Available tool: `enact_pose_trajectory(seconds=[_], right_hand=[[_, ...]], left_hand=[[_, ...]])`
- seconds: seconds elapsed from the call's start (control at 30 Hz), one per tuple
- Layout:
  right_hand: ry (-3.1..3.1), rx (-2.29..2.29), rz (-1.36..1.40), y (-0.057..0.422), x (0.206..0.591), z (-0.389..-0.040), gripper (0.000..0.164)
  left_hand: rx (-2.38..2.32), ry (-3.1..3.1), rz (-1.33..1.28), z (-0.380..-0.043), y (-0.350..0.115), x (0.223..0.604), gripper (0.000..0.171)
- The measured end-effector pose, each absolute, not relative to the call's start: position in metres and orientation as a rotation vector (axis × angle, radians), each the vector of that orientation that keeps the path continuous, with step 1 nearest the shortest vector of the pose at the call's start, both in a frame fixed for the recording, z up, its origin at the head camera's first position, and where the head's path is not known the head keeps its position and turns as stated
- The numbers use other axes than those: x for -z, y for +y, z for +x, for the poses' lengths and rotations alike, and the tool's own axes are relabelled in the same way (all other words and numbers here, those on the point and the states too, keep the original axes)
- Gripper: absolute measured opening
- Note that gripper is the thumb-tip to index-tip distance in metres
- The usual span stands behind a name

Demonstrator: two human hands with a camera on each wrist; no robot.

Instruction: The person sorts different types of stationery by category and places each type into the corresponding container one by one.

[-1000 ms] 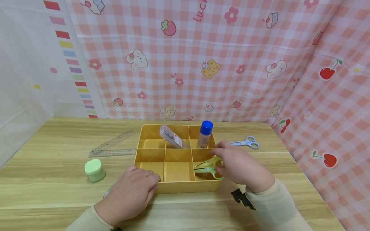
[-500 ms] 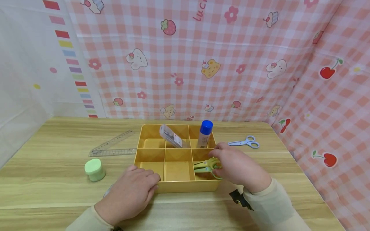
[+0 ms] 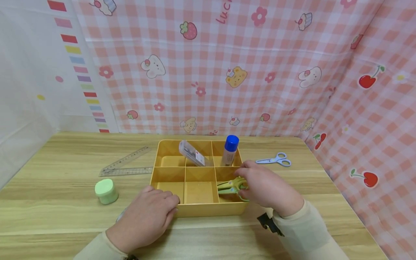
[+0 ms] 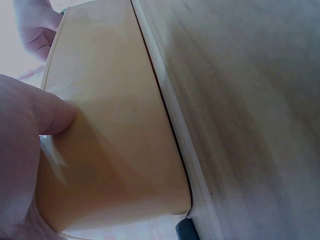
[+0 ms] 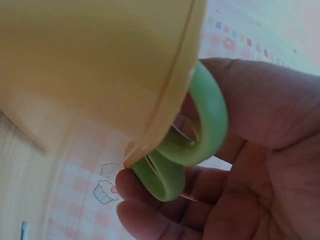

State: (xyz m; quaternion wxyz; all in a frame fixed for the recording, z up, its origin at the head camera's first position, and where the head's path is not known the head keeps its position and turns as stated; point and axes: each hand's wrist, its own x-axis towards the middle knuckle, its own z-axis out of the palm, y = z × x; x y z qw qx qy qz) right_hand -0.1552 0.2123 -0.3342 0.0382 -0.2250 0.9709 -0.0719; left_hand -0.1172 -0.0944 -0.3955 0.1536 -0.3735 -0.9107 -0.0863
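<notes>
Head view: right grip (image 3: 269, 187) pinches yellow-green looped plastic scissors (image 3: 234, 184), left grip (image 3: 147, 213) clamps yellow six-compartment plastic box (image 3: 211, 210); probably stowing, release next.

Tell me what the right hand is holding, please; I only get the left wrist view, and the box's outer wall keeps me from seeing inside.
Observer: The right hand grips green-yellow scissors by the handles, blades inside the box, in its near right compartment.
Operator: And what's in the one just behind that?
Observer: A glue stick, standing nearly upright.
Operator: Anything outside, off to the right?
Observer: Blue scissors, lying on the table.
</notes>
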Motion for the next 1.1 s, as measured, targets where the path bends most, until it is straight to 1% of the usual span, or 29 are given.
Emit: enact_pose_trajectory(seconds=[0.7, 1.1], right_hand=[[2.983, 0.240, -0.753, 0.2144, 0.3373, -0.1573, 0.042], [2.976, 0.237, -0.711, 0.2143, 0.3374, -0.1580, 0.045]], left_hand=[[0.253, -2.613, -1.067, -0.1170, -0.0947, 0.3966, 0.010], [0.248, -2.612, -1.061, -0.1171, -0.0944, 0.3965, 0.013]])
